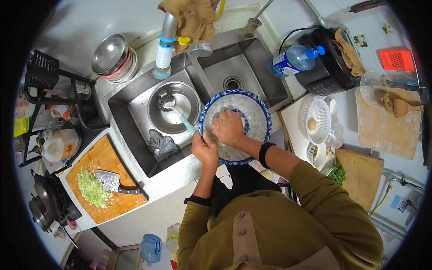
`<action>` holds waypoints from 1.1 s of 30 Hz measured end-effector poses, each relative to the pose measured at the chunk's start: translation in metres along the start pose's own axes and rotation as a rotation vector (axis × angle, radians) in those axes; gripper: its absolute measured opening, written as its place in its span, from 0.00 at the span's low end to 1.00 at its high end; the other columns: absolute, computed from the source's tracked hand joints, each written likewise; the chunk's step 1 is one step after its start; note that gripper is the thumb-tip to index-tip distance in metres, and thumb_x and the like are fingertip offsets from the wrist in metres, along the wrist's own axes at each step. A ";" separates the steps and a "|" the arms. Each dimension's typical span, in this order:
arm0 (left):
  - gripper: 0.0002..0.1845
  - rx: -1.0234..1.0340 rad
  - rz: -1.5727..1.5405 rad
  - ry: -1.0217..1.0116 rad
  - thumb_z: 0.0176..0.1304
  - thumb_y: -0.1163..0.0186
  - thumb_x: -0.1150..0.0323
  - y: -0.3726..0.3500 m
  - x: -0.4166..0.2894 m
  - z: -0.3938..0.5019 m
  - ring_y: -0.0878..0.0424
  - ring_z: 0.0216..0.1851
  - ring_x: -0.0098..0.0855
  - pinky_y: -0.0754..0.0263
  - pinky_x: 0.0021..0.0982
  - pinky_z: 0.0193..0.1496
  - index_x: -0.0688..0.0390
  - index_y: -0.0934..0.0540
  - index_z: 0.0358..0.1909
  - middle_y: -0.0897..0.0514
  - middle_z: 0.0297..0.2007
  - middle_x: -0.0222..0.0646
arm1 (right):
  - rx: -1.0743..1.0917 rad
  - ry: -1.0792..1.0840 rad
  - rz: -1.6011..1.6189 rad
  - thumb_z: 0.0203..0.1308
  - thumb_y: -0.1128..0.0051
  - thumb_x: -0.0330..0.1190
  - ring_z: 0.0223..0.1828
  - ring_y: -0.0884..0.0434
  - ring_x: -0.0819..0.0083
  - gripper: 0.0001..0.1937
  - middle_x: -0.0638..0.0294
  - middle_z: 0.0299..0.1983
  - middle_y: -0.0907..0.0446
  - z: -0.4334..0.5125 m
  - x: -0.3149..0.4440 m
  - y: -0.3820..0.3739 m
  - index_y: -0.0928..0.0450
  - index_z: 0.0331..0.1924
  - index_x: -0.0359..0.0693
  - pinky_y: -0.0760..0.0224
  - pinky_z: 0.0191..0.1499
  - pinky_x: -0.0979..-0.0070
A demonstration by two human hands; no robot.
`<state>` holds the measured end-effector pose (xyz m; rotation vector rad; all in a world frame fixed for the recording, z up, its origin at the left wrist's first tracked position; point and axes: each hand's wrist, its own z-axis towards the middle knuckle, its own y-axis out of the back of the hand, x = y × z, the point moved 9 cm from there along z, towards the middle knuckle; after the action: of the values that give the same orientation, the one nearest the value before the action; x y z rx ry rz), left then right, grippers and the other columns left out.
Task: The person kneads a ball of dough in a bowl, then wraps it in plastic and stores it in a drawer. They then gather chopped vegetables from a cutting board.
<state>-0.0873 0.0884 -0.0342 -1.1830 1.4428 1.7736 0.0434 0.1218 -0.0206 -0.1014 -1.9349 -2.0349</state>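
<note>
A large bowl (260, 128) with a blue-and-white patterned rim stands in front of me, overlapping the sink's front edge. My right hand (227, 128) is inside it, fingers bent over a pale lump that the fingers mostly hide. At the bowl's left rim, my left hand (205, 148) is closed around the pale blue handle of a spoon (186, 123). The spoon's white head reaches into a round metal basin (184, 118), beside a dark scouring pad (164, 101). Whether the left hand also grips the bowl's rim, I cannot tell.
The basin and a grey cloth (163, 143) lie in the left bowl of a steel double sink (131, 128). A cleaver (109, 180) rests beside chopped greens (91, 189) on a wooden board (126, 211). At right are a pump bottle (292, 62) and a white basket (319, 113) with an egg.
</note>
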 end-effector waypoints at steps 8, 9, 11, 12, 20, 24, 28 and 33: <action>0.08 0.001 0.059 -0.016 0.64 0.43 0.69 0.000 -0.001 -0.001 0.26 0.26 0.53 0.33 0.45 0.30 0.64 0.25 0.32 0.23 0.25 0.50 | -0.061 -0.014 0.030 0.50 0.43 0.42 0.36 0.23 0.59 0.12 0.59 0.29 0.21 0.018 -0.006 -0.009 0.18 0.26 0.43 0.31 0.38 0.58; 0.08 0.027 0.045 0.043 0.63 0.43 0.69 -0.002 0.004 -0.001 0.25 0.26 0.53 0.33 0.45 0.30 0.64 0.26 0.31 0.23 0.24 0.50 | -0.046 -0.025 0.042 0.51 0.43 0.43 0.37 0.23 0.59 0.12 0.58 0.30 0.21 0.015 -0.004 -0.005 0.18 0.26 0.43 0.31 0.40 0.57; 0.07 -0.017 0.034 -0.012 0.63 0.43 0.69 0.002 -0.002 0.000 0.25 0.26 0.53 0.32 0.45 0.30 0.63 0.25 0.31 0.23 0.24 0.50 | -0.073 -0.027 0.061 0.52 0.43 0.44 0.40 0.23 0.58 0.13 0.56 0.32 0.21 0.013 0.001 0.012 0.18 0.28 0.42 0.33 0.45 0.54; 0.07 -0.014 0.033 -0.015 0.63 0.43 0.69 0.002 -0.003 -0.001 0.25 0.27 0.53 0.32 0.45 0.30 0.63 0.25 0.31 0.23 0.24 0.50 | -0.094 -0.035 0.071 0.52 0.44 0.44 0.41 0.23 0.58 0.14 0.56 0.33 0.21 0.004 0.005 0.022 0.18 0.29 0.41 0.35 0.48 0.52; 0.06 -0.072 0.022 -0.082 0.64 0.43 0.70 0.005 -0.007 -0.002 0.24 0.24 0.48 0.31 0.41 0.29 0.63 0.23 0.33 0.22 0.23 0.47 | -0.040 0.127 -0.097 0.54 0.44 0.43 0.49 0.29 0.59 0.17 0.55 0.41 0.25 -0.049 0.012 0.047 0.22 0.38 0.37 0.42 0.54 0.54; 0.06 -0.007 -0.003 0.008 0.63 0.44 0.70 0.000 0.003 -0.002 0.25 0.27 0.55 0.32 0.45 0.30 0.63 0.24 0.32 0.23 0.24 0.50 | 0.083 0.124 0.018 0.51 0.42 0.43 0.44 0.28 0.59 0.16 0.55 0.38 0.26 -0.049 0.005 0.020 0.23 0.37 0.39 0.40 0.51 0.58; 0.07 0.031 0.030 0.015 0.64 0.44 0.70 -0.002 0.005 -0.002 0.26 0.26 0.54 0.33 0.45 0.29 0.64 0.23 0.34 0.24 0.24 0.50 | 0.121 0.107 0.044 0.49 0.42 0.42 0.43 0.28 0.59 0.14 0.56 0.37 0.26 -0.040 -0.002 0.006 0.23 0.34 0.40 0.39 0.48 0.61; 0.07 0.014 0.002 -0.005 0.63 0.43 0.70 -0.002 0.005 -0.002 0.26 0.25 0.54 0.33 0.45 0.29 0.65 0.23 0.35 0.25 0.24 0.50 | 0.115 0.128 0.071 0.47 0.42 0.40 0.35 0.25 0.58 0.12 0.56 0.30 0.25 -0.018 -0.010 -0.007 0.23 0.28 0.40 0.34 0.39 0.61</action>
<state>-0.0871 0.0867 -0.0393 -1.1700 1.4517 1.7641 0.0541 0.1060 -0.0312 -0.0119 -1.9356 -1.8340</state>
